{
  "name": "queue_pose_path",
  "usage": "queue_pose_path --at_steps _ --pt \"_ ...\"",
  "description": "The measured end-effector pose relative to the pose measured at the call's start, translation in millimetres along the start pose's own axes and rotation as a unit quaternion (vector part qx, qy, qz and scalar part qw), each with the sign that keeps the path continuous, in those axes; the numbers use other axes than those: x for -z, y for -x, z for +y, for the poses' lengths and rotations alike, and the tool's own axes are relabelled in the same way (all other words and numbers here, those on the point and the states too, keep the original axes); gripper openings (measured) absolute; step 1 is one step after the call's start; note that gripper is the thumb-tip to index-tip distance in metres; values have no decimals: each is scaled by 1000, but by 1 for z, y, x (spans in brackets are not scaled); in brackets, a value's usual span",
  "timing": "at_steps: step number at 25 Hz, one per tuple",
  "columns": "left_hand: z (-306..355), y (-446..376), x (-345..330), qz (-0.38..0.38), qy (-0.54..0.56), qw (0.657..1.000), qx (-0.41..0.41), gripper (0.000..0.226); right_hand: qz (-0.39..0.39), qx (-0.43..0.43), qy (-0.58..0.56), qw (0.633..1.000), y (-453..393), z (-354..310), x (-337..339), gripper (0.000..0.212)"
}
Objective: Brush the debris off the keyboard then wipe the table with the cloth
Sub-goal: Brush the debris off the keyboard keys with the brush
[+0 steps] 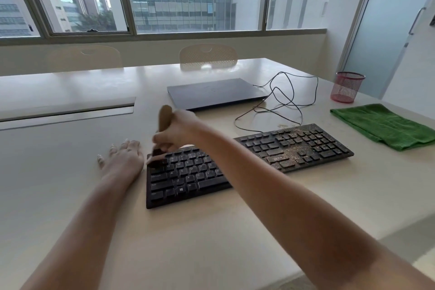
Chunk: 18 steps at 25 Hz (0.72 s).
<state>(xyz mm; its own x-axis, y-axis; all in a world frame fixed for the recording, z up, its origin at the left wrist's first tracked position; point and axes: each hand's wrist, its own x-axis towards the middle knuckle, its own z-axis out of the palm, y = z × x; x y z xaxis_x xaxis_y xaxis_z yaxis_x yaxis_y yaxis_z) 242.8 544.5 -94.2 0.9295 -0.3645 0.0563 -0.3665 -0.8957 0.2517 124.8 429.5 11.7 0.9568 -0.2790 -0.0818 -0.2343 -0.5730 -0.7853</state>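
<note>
Looking down from the head camera, the right hand point(175, 130) sits just left of frame centre with its fingers curled round a wooden-handled brush point(164, 117), the handle poking up above the knuckles and the blurred dark bristles down at the upper left corner of the keyboard point(247, 165). The right forearm crosses the middle of the keyboard and hides those keys. The left hand point(122, 156) lies flat on the table point(70, 172), fingers straight and spread, holding nothing, just beside the keyboard's left edge. Brown debris point(290, 148) speckles the right half of the keyboard, thick around the number pad, while the left keys look mostly dark and clean. At the right edge of the frame the folded green cloth point(386, 126) rests on the table, apart from the keyboard. Above centre lies a closed laptop point(215, 93), a black cable point(282, 99) looping to its right, and a red mesh cup point(347, 87) in the upper right.
</note>
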Motion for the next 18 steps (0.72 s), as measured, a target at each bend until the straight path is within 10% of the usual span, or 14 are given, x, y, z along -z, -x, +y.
queue_pose_path --at_steps 4,14,18 --pt "1 -2 -2 -1 13 1000 13 42 60 -100 169 979 13 18 54 28" --pt "3 2 1 10 8 1000 2 41 -104 27 79 991 29 -4 9 12" --pt "2 1 1 14 5 1000 7 43 -7 78 115 990 34 -5 8 16"
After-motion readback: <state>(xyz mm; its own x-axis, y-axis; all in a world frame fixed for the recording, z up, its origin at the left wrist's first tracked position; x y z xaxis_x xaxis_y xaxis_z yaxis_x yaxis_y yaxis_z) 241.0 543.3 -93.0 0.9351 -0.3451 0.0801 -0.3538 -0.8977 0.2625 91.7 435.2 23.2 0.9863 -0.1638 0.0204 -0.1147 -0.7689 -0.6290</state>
